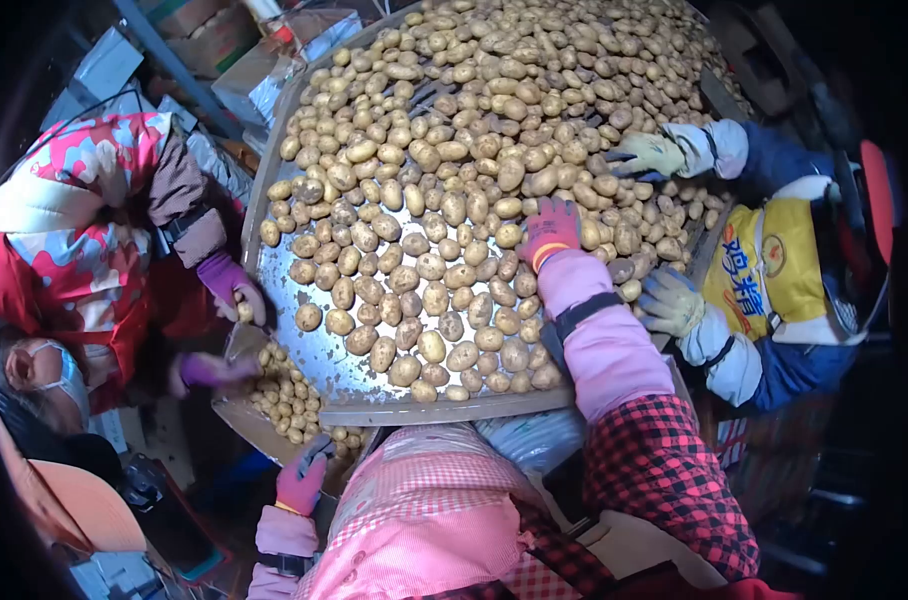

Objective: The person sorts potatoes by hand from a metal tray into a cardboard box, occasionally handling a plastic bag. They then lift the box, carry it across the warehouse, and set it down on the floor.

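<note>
My right hand [552, 230], in a pink-red glove, rests on the potatoes [431, 268] heaped on the metal table, its fingers spread and pointing away from me. Low at the left, my left hand [304, 478], in a pink glove with grey fingertips, is at the near edge of a carton of small potatoes [286, 393]. Its fingers look apart, with nothing visible in them. Bare metal [324, 372] shows between potatoes on the near left part of the table, while the far part is piled thick.
At the left, a co-worker [84, 230] in purple gloves has both hands near the carton. Another co-worker [774, 270], on the right in pale gloves and a yellow apron, reaches onto the potatoes. A raised rim [444, 410] borders the table. Boxes [109, 62] stand at the back left.
</note>
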A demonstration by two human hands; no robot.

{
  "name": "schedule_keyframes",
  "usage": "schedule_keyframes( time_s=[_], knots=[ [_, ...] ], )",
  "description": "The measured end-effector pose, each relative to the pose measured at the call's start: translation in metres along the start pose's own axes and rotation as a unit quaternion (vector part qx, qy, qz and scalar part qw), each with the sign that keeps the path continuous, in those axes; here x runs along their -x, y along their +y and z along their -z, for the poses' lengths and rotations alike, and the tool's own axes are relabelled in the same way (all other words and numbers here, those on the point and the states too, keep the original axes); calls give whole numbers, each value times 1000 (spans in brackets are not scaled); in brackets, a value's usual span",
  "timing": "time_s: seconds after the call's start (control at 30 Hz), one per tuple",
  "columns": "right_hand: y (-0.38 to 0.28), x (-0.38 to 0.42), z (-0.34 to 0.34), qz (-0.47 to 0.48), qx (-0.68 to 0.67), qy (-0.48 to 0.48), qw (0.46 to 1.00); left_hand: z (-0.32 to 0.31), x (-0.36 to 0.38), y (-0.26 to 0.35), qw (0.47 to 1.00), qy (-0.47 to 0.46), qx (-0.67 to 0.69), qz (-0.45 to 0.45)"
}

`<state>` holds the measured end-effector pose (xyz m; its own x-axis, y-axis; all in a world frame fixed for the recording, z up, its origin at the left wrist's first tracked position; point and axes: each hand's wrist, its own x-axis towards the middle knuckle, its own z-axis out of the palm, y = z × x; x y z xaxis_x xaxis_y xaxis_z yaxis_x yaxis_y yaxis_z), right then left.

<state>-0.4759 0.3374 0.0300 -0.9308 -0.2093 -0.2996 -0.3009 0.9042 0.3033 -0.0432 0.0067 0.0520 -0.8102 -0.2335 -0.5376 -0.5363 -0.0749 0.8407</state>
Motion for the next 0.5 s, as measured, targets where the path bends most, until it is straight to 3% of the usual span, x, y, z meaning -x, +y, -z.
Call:
schedule_keyframes(
  time_s=[0.03, 0.1, 0.13, 0.23, 0.27, 0.3, 0.37, 0.47, 0.5],
  knots=[
    [0, 3, -6, -4, -3, 3, 1000, 0, -2, 3, 1000, -7, -6, -9],
    [1, 31, -19, -10, -33, 140, 990, -3, -5, 9, 999, -19, -19, -34],
    [5, 49, -26, 10, -184, 165, 969, -4, -4, 16, 999, -13, -37, -30],
    [-9, 136, -24, 66, -563, 196, 800, -21, -5, 41, 999, -23, -26, -11],
    [-21, 160, -42, 56, -747, 74, 658, -27, -10, 39, 999, -21, 14, -22],
    [-34, 182, -61, 47, -882, -43, 468, -34, -17, 39, 999, -39, 8, -25],
    [-41, 245, -47, -49, -973, -101, 203, -49, -27, 43, 969, -79, -150, -182],
    [-10, 300, -65, -111, -975, -86, 172, -77, -37, 55, 940, -143, -196, -241],
    [6, 317, -66, -145, -958, -38, 243, -85, -39, 57, 927, -159, -212, -266]
  ],
)
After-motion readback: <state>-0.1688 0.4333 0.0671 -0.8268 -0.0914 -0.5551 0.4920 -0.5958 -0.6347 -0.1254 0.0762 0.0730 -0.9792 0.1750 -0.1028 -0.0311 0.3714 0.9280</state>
